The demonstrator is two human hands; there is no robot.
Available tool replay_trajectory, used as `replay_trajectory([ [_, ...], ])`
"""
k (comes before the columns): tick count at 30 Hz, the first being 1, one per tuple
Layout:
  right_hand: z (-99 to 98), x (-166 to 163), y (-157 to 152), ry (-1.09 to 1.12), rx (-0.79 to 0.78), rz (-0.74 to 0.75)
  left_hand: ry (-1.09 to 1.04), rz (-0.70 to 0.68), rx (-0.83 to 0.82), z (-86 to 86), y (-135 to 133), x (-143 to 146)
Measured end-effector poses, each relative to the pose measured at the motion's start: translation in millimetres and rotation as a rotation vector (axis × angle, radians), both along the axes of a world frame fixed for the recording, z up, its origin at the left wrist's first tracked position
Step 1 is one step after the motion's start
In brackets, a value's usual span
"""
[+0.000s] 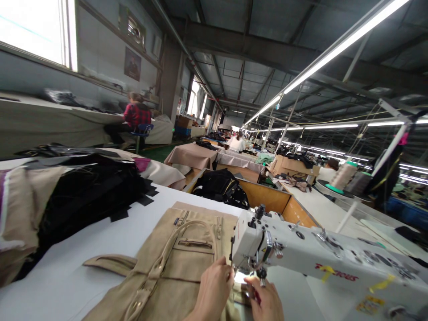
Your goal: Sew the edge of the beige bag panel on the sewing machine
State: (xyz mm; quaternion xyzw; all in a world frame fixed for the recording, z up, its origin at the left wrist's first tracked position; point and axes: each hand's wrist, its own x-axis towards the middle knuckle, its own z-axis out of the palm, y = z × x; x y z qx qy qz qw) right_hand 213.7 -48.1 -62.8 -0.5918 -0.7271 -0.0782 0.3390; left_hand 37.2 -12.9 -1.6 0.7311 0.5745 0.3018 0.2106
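Head view: my left hand (214, 290) and right hand (265, 301) met under the sewing machine (301, 254) head; tan bag panel (180, 263) lay left on the tabletop (67, 267), long axis running away; left fingers curled at the needle, nearer; right pinching something small, red.

Left hand (214, 290): bare, no glove, no ring seen, no watch; wrist bare to frame edge, no sleeve in view. Right hand (265, 301): bare, no glove; small red patch at fingers, nail or held bit, cannot tell; wrist cut by frame edge, no sleeve seen
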Motion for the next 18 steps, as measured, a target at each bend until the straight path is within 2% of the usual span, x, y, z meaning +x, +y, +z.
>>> replay_trajectory([
  [2,-4.7,-4.6,11.2,0.081,-0.013,-0.003,0.003,0.009,-0.006,-0.4,0.5,0.0],
  [5,-23.5,-10.0,29.3,0.229,0.016,-0.105,0.003,0.010,-0.016,-1.3,2.1,-0.5],
  [9,-45.0,-8.7,41.9,0.272,0.037,-0.225,0.006,-0.001,-0.022,-1.5,2.5,-1.2],
  [13,-42.3,0.5,40.5,0.269,-0.061,-0.133,0.015,-0.009,-0.021,-0.3,-0.2,-1.2],
  [15,-37.1,4.1,38.8,0.256,-0.065,-0.081,0.018,-0.011,-0.026,0.9,-1.1,-0.9],
  [18,-32.2,5.4,37.0,0.265,-0.056,-0.081,0.022,-0.010,-0.032,3.2,-1.1,-0.7],
])
